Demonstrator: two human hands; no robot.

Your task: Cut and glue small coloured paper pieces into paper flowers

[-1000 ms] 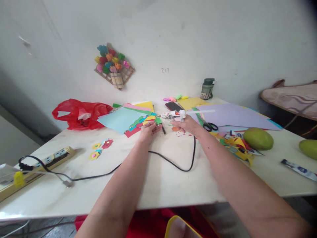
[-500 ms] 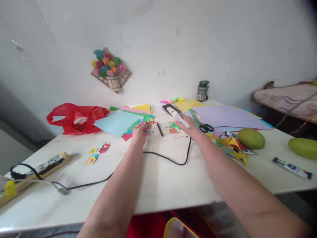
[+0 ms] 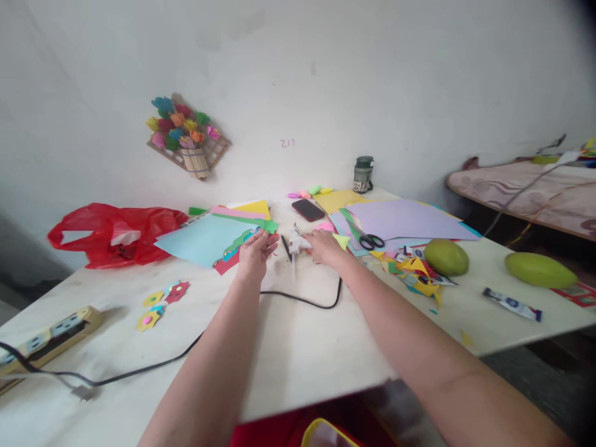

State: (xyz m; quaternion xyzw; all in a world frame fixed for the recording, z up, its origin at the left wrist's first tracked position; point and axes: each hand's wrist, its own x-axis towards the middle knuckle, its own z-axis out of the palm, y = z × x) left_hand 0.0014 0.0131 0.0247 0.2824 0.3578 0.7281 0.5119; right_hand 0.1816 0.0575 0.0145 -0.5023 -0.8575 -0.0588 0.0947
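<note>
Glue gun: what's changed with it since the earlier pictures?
The glue gun, first gripped and pointing left, has swung round to point away from the person, beside the black pen. The right hand is at its handle; whether it has let go, I can't tell. The left hand still holds the green paper piece. Scissors and phone stayed put.

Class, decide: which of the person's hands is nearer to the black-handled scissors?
Right. The right hand is just left of the scissors; the left hand is farther left, beyond the glue gun.
</note>
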